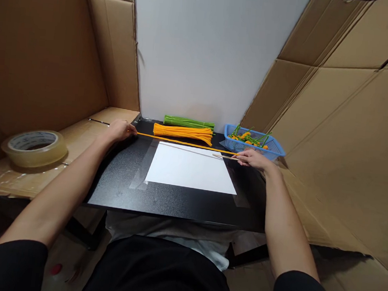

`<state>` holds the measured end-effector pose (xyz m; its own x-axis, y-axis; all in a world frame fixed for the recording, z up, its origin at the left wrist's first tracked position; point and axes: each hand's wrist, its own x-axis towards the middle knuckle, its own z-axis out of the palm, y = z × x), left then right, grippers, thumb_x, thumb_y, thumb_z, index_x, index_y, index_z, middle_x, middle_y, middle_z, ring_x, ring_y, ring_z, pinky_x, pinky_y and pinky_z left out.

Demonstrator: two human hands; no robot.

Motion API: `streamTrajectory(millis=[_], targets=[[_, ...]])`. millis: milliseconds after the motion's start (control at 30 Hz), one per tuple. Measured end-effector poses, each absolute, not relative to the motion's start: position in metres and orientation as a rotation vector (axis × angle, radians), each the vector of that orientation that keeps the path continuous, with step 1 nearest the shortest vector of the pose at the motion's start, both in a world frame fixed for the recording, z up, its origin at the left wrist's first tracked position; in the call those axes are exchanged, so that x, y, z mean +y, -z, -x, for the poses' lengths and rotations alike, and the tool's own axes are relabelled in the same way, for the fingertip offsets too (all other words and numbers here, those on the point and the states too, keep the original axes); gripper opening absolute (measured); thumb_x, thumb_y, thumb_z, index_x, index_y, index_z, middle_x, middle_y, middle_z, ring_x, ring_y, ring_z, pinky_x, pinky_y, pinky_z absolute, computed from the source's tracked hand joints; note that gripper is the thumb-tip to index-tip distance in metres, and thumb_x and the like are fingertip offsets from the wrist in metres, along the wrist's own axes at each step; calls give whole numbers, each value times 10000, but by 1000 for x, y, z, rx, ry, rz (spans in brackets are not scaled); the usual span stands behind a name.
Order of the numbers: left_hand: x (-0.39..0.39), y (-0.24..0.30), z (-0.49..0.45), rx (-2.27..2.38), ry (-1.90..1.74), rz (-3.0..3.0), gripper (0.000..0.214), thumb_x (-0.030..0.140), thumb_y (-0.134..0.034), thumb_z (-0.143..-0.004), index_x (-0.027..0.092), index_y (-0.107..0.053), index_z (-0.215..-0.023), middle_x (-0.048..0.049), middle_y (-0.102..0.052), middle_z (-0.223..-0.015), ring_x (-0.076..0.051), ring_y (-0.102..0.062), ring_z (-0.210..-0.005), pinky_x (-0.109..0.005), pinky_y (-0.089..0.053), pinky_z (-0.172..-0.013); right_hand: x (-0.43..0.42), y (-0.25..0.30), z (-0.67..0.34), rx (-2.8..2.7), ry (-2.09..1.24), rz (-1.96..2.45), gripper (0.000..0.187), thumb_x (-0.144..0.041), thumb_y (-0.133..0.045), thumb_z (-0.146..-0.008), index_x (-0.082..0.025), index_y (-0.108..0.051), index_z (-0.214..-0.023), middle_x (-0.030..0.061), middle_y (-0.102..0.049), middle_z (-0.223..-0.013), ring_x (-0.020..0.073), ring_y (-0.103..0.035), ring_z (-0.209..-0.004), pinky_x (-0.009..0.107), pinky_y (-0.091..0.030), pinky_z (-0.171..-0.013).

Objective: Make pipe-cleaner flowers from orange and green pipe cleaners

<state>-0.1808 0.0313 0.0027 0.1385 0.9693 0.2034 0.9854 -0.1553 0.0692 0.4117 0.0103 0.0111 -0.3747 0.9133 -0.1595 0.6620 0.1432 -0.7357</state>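
Observation:
An orange pipe cleaner (180, 142) is stretched nearly straight between my two hands, above the far edge of a white paper sheet (191, 169). My left hand (120, 130) pinches its left end, past the sheet's left side. My right hand (251, 159) grips the other end and also holds a thin, pale wooden stick (225, 157) that points left over the sheet. Behind the stretched piece lies a bundle of orange pipe cleaners (183, 132), with a bundle of green pipe cleaners (189, 122) behind that.
A blue plastic basket (276, 146) at the back right holds several orange and green pieces. A roll of clear tape (34, 148) rests on cardboard at the left. Clear tape strips fix the paper to the black table (174, 203). Cardboard walls (348, 114) rise on both sides.

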Motion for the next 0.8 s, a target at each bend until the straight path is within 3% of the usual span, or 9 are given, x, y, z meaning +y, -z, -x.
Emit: streamTrajectory(millis=[167, 800], targets=[[33, -1, 182, -1958, 334, 2330, 370, 363, -537, -859, 180, -812, -1025, -167, -750, -971, -315, -675, -897, -383, -481, -808, 11, -12, -411, -2089, -1087, 1519, 681, -727, -740, -631, -107, -760, -914, 1, -561, -596, 95, -421, -544, 267, -307, -538], [32, 8, 184, -1940, 378, 2265, 339, 337, -541, -855, 234, -825, -1009, -108, -773, -984, -272, -688, -885, -321, -493, -803, 13, -6, -413, -2093, -1078, 1544, 671, -742, -701, -644, -126, -731, -907, 3, -558, -612, 110, -416, -563, 283, -294, -558]])
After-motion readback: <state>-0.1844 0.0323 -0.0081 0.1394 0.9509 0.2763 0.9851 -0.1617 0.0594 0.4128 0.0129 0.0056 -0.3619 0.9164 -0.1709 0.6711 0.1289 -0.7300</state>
